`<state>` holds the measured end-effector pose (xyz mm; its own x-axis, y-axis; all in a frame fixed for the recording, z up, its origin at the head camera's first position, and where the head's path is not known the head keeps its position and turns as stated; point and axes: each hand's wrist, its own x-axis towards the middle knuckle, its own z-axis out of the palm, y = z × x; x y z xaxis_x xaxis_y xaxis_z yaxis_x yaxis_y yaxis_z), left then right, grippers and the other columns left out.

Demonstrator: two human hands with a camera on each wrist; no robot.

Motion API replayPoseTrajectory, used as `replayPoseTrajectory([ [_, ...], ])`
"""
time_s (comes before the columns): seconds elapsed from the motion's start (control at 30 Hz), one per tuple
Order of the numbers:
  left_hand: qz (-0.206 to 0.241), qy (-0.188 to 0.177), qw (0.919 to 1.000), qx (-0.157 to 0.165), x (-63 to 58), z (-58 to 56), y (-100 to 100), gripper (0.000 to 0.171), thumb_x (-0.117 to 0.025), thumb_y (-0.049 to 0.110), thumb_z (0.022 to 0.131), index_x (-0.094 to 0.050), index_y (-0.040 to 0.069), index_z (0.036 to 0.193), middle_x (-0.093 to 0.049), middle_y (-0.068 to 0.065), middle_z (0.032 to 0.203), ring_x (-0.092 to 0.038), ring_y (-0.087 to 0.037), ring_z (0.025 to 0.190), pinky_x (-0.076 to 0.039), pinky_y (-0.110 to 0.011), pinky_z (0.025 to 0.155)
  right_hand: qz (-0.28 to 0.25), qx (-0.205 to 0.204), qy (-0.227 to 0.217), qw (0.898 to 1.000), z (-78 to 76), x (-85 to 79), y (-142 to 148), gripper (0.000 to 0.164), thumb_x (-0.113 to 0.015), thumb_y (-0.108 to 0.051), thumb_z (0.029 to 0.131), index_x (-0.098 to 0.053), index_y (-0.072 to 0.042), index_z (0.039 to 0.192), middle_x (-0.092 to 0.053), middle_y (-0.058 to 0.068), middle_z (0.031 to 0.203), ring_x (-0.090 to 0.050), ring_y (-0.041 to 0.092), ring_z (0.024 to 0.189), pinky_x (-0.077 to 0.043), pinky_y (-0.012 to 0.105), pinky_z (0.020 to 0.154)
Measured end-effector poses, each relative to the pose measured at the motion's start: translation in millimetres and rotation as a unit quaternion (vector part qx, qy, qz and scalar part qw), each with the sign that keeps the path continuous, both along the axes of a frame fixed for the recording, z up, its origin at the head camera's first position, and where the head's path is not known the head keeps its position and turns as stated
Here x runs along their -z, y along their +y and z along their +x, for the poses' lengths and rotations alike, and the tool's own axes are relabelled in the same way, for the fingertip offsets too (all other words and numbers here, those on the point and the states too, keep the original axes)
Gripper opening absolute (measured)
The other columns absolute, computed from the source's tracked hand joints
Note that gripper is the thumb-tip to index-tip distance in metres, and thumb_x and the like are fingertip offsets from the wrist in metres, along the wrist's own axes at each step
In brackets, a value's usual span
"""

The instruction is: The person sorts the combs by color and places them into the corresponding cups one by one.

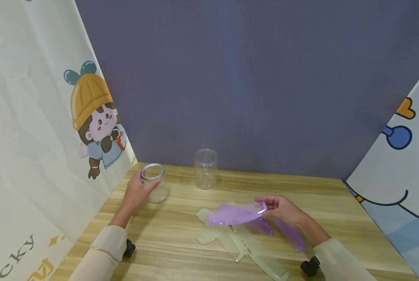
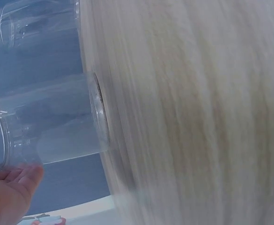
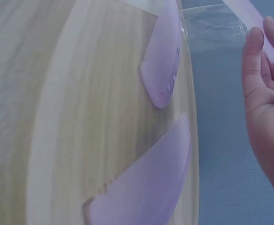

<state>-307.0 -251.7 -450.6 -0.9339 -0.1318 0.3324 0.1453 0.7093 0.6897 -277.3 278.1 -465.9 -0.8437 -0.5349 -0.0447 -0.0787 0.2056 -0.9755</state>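
My left hand point(image 1: 139, 189) grips a clear jar point(image 1: 158, 192) with a silver rim near its top, thumb across the front. In the left wrist view the fingers lie by the rim of this see-through jar point(image 2: 57, 122), whose base is at the tabletop. My right hand point(image 1: 281, 208) pinches a purple comb point(image 1: 235, 216) by one end, and it extends leftward over other combs. Beneath and beside it lie a second purple comb point(image 1: 291, 235) and several pale green combs point(image 1: 265, 263), overlapping. The right wrist view shows the held comb point(image 3: 251, 18) between thumb and fingers.
Another clear jar point(image 1: 205, 171) stands upright at the back of the wooden table point(image 1: 181, 249). A dark blue-grey panel point(image 1: 230, 86) rises behind the table. Printed white panels point(image 1: 30, 117) flank it on both sides.
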Motion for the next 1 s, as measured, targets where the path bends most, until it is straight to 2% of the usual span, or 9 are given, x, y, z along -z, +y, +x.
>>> replayPoseTrajectory([
  [0.23,-0.001,0.006,1.0,-0.001,1.2,0.5,-1.3,0.081,-0.078,0.04,0.089,-0.043,-0.008,0.143,-0.056,-0.033,0.133,-0.053,-0.05,0.126,-0.044,-0.062,0.106,-0.008,0.028,0.018,0.999,-11.6,-2.0,-7.9,0.062,-0.074,-0.002,0.089,-0.046,0.015,0.141,-0.066,0.026,0.125,-0.071,0.013,0.097,-0.061,0.025,0.084],
  [0.4,0.0,0.011,0.9999,0.002,2.4,-1.5,-2.3,0.08,-0.079,0.04,0.088,-0.045,-0.008,0.142,-0.058,-0.032,0.13,-0.056,-0.048,0.121,-0.047,-0.062,0.102,-0.012,0.037,0.017,0.999,-18.2,-8.1,-16.8,0.062,-0.075,-0.002,0.089,-0.046,0.016,0.141,-0.067,0.023,0.125,-0.07,0.012,0.095,-0.061,0.024,0.083],
  [0.7,-0.014,-0.009,0.9998,0.01,1.4,-3.8,-6.2,0.082,-0.077,0.044,0.089,-0.044,-0.008,0.144,-0.059,-0.031,0.126,-0.058,-0.045,0.113,-0.049,-0.059,0.097,-0.053,0.041,0.019,0.998,-35.8,-25.8,-38.8,0.061,-0.074,0.001,0.089,-0.047,0.014,0.142,-0.073,-0.005,0.108,-0.07,0.009,0.093,-0.061,0.023,0.081],
  [0.87,-0.017,-0.01,0.9998,0.009,-0.6,-3.8,-6.9,0.083,-0.077,0.044,0.089,-0.044,-0.009,0.144,-0.059,-0.03,0.126,-0.058,-0.044,0.113,-0.049,-0.059,0.097,-0.089,0.039,0.018,0.995,-43.8,-39.1,-55.6,0.063,-0.071,0.004,0.09,-0.041,0.02,0.143,-0.073,-0.006,0.104,-0.07,0.008,0.092,-0.06,0.021,0.081],
  [1.0,-0.017,-0.009,0.9998,0.01,-0.5,-3.8,-6.9,0.082,-0.077,0.044,0.089,-0.045,-0.009,0.143,-0.059,-0.03,0.125,-0.058,-0.044,0.112,-0.049,-0.058,0.096,-0.098,0.046,0.012,0.994,-48.0,-47.4,-69.5,0.063,-0.072,0.003,0.09,-0.041,0.019,0.143,-0.073,-0.006,0.102,-0.069,0.007,0.091,-0.06,0.021,0.082],
])
